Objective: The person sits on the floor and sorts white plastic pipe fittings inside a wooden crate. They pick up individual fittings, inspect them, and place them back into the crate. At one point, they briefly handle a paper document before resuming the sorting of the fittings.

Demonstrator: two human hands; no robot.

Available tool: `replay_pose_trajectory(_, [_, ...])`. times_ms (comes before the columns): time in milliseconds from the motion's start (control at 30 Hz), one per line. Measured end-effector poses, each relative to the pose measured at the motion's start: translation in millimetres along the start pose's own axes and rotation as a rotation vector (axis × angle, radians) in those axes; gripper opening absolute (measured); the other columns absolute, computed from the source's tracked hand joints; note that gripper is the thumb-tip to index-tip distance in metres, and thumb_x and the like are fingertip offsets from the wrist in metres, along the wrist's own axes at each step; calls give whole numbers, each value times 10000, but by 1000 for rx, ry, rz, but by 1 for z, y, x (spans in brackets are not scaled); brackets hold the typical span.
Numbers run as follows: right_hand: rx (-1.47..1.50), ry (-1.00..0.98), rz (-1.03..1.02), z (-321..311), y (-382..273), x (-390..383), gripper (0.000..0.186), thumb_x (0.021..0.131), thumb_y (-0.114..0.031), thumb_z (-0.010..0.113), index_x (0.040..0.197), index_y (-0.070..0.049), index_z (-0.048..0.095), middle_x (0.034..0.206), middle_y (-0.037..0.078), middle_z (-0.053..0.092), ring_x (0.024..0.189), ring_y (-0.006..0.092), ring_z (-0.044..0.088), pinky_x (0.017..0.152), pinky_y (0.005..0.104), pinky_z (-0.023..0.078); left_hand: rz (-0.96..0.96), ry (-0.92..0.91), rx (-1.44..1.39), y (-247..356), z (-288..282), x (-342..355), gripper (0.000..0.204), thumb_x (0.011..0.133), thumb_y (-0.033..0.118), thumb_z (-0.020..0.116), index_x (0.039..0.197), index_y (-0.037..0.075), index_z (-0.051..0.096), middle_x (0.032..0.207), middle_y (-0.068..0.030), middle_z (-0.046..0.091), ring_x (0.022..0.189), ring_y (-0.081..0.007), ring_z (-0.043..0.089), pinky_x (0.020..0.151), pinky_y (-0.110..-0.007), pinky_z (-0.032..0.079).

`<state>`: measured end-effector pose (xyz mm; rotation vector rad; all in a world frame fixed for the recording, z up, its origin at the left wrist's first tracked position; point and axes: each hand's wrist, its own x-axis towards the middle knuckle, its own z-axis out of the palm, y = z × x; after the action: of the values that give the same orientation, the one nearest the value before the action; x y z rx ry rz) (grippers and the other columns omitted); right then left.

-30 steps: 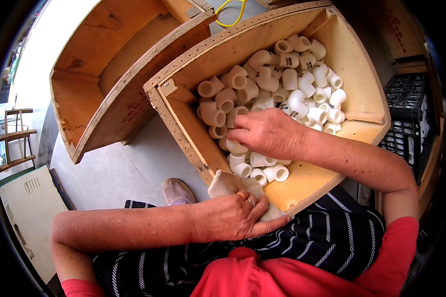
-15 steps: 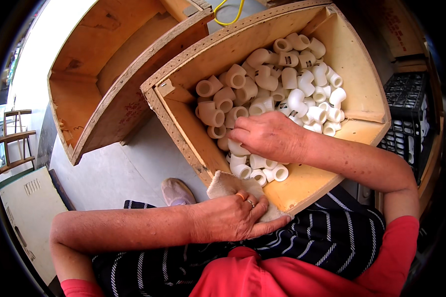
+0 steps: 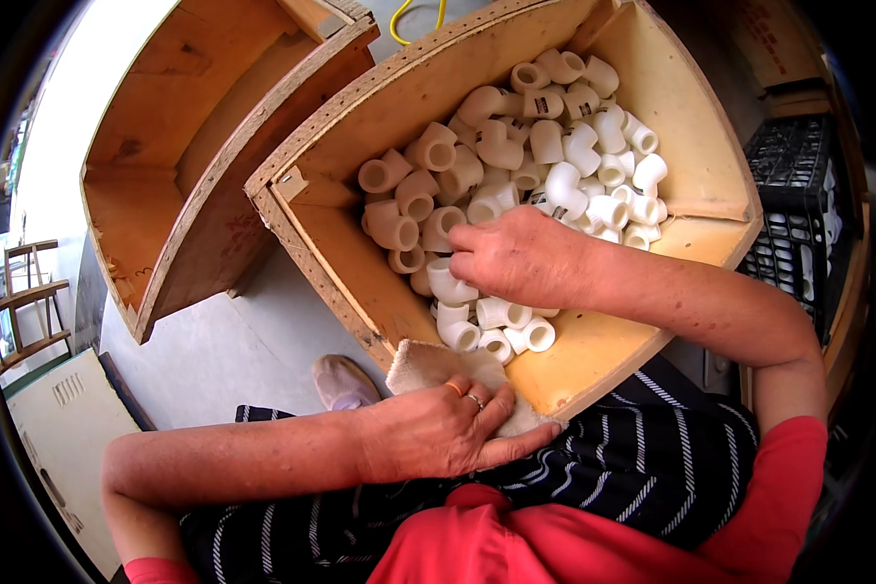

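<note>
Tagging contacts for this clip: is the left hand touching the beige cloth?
Touching: the head view shows the left hand lying over the beige cloth, fingers draped onto it with no visible gap.

A box (image 3: 579, 375) with pipe elbows (image 3: 565, 190) in it sits straight ahead, the right hand (image 3: 521, 255) inside it among the elbows, the left hand (image 3: 438, 428) on a cloth (image 3: 423, 365) at its near edge. Another box (image 3: 229, 243) stands to its left, a crate (image 3: 788, 156) to its right.

No legible text or numbers
</note>
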<state>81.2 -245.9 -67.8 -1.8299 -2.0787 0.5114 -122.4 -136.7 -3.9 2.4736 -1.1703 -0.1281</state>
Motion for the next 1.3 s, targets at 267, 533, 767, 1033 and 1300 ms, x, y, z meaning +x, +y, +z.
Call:
replay_pose_trajectory(267, [44,-75,87,-33,10,-9,80,835,-160,699,868,-97,663,873,66,622,808,284,672,676,406,552,-23,-11,-17,2,0,-1,674,955,150,443,1595,72,247,1061,-195,645,777,-215,677,661,-313,515])
replay_pose_trajectory(533, [68,-141,164,-34,12,-20,106,842,-175,674,829,-74,705,821,102,678,781,320,691,673,440,564,-8,-23,-4,1,1,-1,664,960,142,440,1594,78,255,1017,-178,635,748,-197,668,650,-311,512])
replay_pose_trajectory(767, [11,-183,107,-29,8,-18,115,839,-184,697,835,-69,702,821,99,671,784,314,696,676,427,569,-48,-84,-36,2,-5,1,680,920,130,473,1581,153,314,1142,-191,650,842,-193,689,667,-267,548])
replay_pose_trajectory(1033, [-2,-197,101,-28,9,-23,132,847,-219,727,868,-92,699,823,61,649,790,274,690,672,400,564,-51,-73,-30,3,-4,1,668,924,136,475,1575,157,326,1126,-183,653,839,-189,689,672,-269,552])
replay_pose_trajectory(1300, [68,-285,111,-30,-1,-20,140,831,-197,699,837,-58,717,832,105,694,790,322,706,695,433,575,-38,-71,-18,1,-4,1,661,923,146,469,1572,154,343,1144,-193,659,851,-199,695,690,-274,547])
